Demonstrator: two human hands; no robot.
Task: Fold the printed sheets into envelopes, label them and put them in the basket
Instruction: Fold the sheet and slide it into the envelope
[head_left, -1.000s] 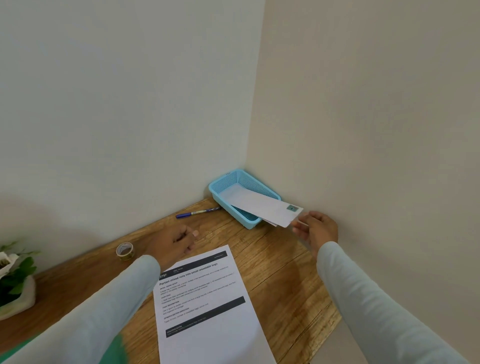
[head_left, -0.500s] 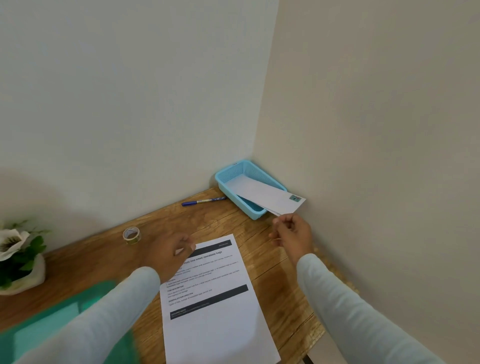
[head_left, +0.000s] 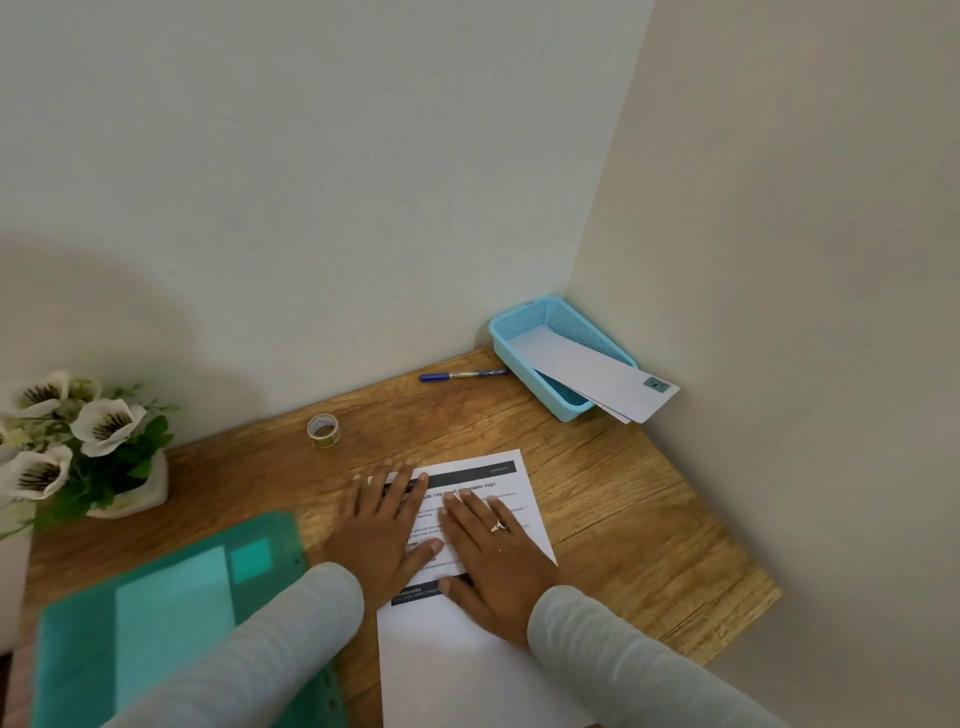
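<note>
1. I see the printed sheet lying flat on the wooden table, text side up, directly in front of the person.
2. The left hand lies palm down on the upper left part of the sheet. Its fingers are straight and spread, and it grasps nothing.
3. The right hand lies palm down on the middle of the sheet, just beside the left hand. Its fingers are straight and flat on the paper, and it grasps nothing. A ring shows on one finger.
4. The blue basket stands in the far right corner of the table, where the two walls meet.
5. A white envelope lies slanted in the basket. Its near end juts out over the basket rim and carries a small label. The edge of a second paper shows beneath it.
6. A blue pen lies on the table just left of the basket.
7. A tape roll stands beyond the left hand, apart from the sheet.
8. A green folder lies at the near left, partly under the left sleeve.
9. A pot of white flowers stands at the far left.
</note>
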